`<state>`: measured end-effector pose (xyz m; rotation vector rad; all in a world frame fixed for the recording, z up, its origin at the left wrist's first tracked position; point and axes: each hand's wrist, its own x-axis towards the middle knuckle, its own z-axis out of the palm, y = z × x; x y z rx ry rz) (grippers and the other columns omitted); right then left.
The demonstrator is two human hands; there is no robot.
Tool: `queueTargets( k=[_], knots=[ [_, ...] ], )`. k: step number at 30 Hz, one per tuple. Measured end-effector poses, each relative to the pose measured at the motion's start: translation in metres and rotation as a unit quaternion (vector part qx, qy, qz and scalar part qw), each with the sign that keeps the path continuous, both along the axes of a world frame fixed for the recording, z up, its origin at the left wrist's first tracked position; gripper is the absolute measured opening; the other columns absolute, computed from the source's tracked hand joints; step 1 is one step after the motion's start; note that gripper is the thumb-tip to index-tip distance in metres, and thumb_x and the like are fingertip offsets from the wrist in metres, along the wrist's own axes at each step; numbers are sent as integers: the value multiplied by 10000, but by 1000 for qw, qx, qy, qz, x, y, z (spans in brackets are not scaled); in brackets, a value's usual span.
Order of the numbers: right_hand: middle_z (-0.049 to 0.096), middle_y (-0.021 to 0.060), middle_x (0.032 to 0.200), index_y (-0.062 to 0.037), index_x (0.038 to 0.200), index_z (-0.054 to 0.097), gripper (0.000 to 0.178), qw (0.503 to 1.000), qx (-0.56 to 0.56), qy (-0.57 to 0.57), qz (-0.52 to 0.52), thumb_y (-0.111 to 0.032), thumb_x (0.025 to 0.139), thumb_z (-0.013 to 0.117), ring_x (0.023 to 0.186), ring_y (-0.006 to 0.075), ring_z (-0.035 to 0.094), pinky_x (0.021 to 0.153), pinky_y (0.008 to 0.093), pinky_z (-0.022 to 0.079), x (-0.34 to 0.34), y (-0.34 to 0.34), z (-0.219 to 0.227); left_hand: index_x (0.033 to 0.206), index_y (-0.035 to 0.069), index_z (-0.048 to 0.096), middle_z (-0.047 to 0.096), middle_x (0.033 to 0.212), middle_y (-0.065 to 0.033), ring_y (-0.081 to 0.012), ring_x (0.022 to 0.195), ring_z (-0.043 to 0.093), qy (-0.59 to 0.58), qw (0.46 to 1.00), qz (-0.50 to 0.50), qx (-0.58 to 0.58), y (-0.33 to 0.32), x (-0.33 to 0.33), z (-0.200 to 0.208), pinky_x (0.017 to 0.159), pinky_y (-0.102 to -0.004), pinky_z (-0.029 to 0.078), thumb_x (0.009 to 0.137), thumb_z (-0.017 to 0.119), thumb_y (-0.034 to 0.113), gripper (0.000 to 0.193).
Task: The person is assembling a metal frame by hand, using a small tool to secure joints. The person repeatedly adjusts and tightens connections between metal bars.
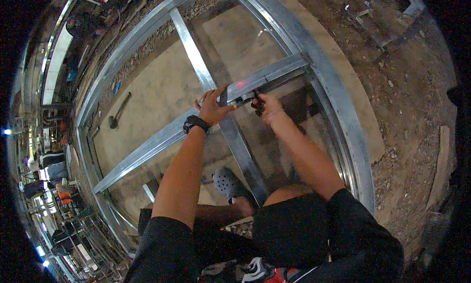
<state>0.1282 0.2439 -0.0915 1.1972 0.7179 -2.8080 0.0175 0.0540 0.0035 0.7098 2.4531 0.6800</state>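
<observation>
A long silver metal channel (157, 135) runs slantwise across the frame, crossed by a second metal strip (191, 47). At the crossing, my left hand (212, 107), with a black watch on its wrist, grips the long channel, thumb toward the right. Just right of it, my right hand (269, 107) is closed around a dark hand tool with a silver head (249, 97). The tool's head lies against the near edge of the channel; its exact kind is hard to make out. A small red light spot shows on the channel above the tool.
The outer metal frame (338, 86) surrounds me, over a tan board (152, 81) on dirt ground. A hammer (119, 111) lies on the board at left. My foot in a grey clog (226, 182) stands inside the frame. Cluttered racks and materials line the far left.
</observation>
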Motion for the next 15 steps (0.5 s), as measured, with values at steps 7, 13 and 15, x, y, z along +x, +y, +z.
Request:
queueTargets(
  k=[7,13,15],
  knots=[
    [678,7,826,-191,998,665,148,997,16,-60,41,-316,927,626,768,193,647,704,398,382,2,7,5,1510,320,476,607,1340,-53,-313,1415,407,54,998,-17,-19,1,1,-10,1110,-702,31,693,828,576,926],
    [672,-9,797,-231,1042,667,133,999,5,-23,38,-300,937,623,737,191,653,674,394,392,-3,-4,4,1497,310,501,610,1348,-58,-281,1349,461,50,998,-21,38,-15,-11,-27,1106,-692,81,681,834,584,924],
    [670,-12,797,-240,1048,667,129,999,7,-37,33,-295,940,623,730,186,653,646,388,400,-1,2,1,1488,305,515,606,1357,-53,-268,1323,475,33,999,-18,22,-8,-7,-19,1107,-684,87,671,840,586,924]
  ],
)
